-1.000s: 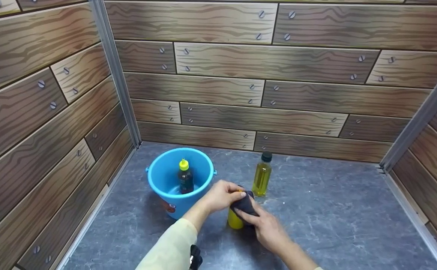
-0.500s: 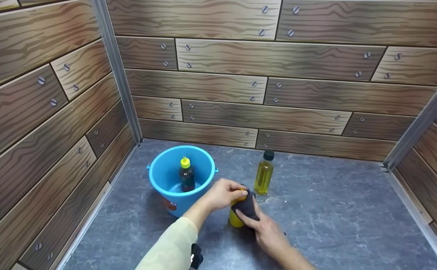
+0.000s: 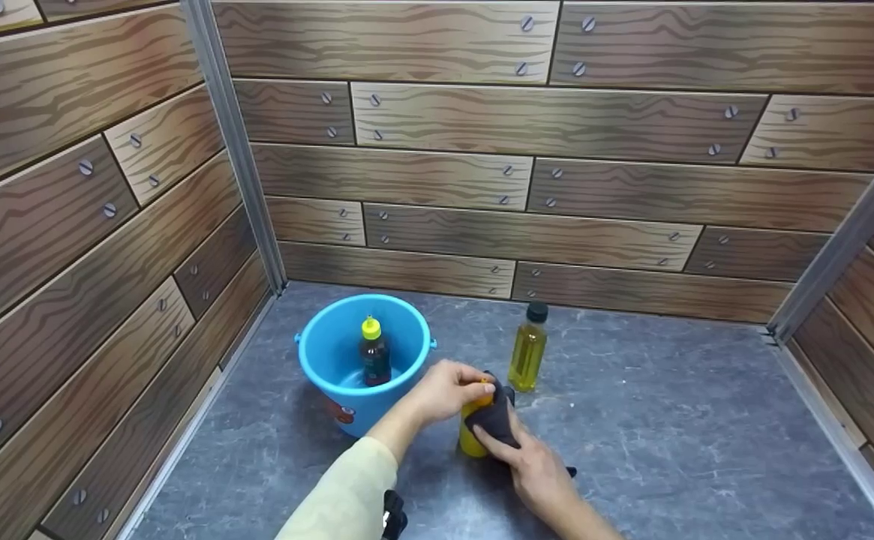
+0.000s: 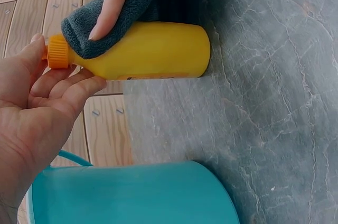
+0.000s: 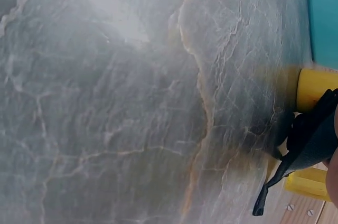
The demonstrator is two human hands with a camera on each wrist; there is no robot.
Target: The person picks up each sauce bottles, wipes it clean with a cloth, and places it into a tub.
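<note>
Two hands: both meet on one yellow bottle (image 3: 471, 442), which stands upright on the grey worktop (image 3: 669, 442)
Yellow bottle: just beside the blue bucket (image 3: 331, 390), on its right-hand side, close to the bucket wall; orange cap (image 4: 58, 52) on top
Left hand (image 3: 448, 390): fingers (image 4: 79, 87) curled about the neck just under the orange cap, thumb near the cap, steadying the bottle
Right hand (image 3: 534, 469): fingers (image 4: 108, 5) press a dark grey cloth (image 4: 113, 20) against the upper part of the bottle; the cloth wraps round the shoulder and one end hangs down the far side
Blue bucket: near the back-left corner of the worktop, holding a dark bottle with a yellow cap (image 3: 374, 356) that stands upright inside
Oil bottle (image 3: 527, 351): black cap, yellowish liquid, upright, to the right of the bucket and behind the yellow bottle, apart from both
Surroundings: wood-patterned panels (image 3: 527, 150) wall in the worktop on three sides
</note>
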